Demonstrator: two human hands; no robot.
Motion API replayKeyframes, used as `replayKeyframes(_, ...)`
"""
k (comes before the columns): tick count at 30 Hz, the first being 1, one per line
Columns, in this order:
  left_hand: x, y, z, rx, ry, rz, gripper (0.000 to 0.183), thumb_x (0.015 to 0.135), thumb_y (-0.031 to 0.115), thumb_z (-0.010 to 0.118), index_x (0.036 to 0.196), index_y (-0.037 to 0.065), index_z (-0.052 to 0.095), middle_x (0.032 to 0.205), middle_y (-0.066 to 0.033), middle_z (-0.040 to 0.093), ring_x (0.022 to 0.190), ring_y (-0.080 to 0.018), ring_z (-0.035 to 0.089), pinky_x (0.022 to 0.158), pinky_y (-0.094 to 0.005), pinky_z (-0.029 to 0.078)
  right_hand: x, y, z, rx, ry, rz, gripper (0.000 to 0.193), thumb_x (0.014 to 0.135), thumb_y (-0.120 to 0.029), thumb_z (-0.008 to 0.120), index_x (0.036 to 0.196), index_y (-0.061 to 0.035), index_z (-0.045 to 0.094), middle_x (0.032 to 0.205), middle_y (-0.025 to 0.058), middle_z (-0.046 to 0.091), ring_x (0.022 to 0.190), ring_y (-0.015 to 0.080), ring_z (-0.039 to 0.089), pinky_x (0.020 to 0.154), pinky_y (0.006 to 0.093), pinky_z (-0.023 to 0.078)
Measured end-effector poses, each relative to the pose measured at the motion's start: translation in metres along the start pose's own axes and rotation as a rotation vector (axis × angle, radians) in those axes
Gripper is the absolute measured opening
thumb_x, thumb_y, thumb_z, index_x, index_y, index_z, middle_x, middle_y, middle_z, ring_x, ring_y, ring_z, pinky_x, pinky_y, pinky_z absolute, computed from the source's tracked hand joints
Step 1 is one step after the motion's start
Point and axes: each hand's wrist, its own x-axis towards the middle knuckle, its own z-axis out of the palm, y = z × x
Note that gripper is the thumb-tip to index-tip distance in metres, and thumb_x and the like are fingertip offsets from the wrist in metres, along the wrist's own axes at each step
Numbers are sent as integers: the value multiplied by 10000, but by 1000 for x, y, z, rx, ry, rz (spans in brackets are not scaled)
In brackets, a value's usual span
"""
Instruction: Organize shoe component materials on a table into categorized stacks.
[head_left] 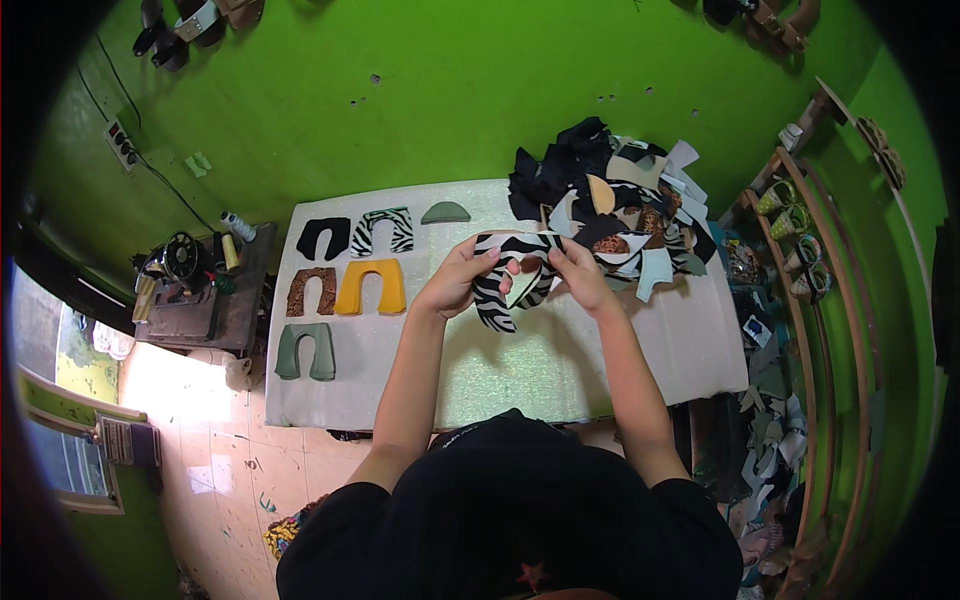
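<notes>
Over the middle of the white table [650, 350], my left hand [450, 284] and my right hand [588, 282] hold a U-shaped zebra-print piece [496, 316] by its upper edge. Thumbs lie on top, and some left fingers show through its opening. To the left lie U-shaped pieces in groups: black [312, 236], zebra-print [363, 236], brown leopard-print [299, 292], yellow [350, 290] and grey-green [287, 354]. A grey-green half-moon piece [446, 212] sits behind my left hand.
A heap of mixed scraps [610, 215] covers the table's back right. Left of the table stands a sewing machine [183, 265] with thread spools [237, 228]. A wooden rack [800, 350] holding footwear [790, 220] lines the right wall, with more scraps [768, 455] below.
</notes>
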Motion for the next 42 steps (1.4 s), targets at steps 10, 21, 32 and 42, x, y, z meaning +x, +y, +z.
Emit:
replayKeyframes(10, -40, 34, -56, 277, 322, 11, 224, 915, 126, 423, 1109, 14, 432, 824, -86, 582, 674, -154, 604, 539, -243, 500, 42, 28, 73, -372, 181, -322, 258, 900, -221, 460, 989, 18, 500, 750, 132, 599, 649, 194, 578, 606, 315, 441)
replayKeyframes(21, -79, 13, -159, 211, 311, -152, 275, 912, 145, 424, 1165, 39, 404, 942, -91, 607, 758, -162, 621, 610, -265, 529, 95, 84, 130, -578, 320, -249, 271, 853, -239, 508, 936, 18, 509, 681, 229, 577, 662, 379, 586, 579, 389, 434)
replayKeyframes(32, -67, -22, -303, 527, 716, 46, 344, 820, -23, 467, 1154, -13, 387, 1029, -128, 543, 916, -168, 537, 799, -268, 420, 171, 146, 171, -550, 105, 149, 282, 761, -137, 561, 1003, 0, 518, 704, 112, 587, 628, 194, 582, 585, 317, 458)
replayKeyframes(42, -2, -10, -394, 846, 922, 21, 276, 711, 34, 614, 971, -8, 534, 771, -73, 612, 685, -123, 571, 618, -249, 440, 263, 193, 179, -662, 251, 135, 269, 740, -132, 622, 974, -7, 581, 672, 129, 591, 611, 237, 581, 592, 337, 458)
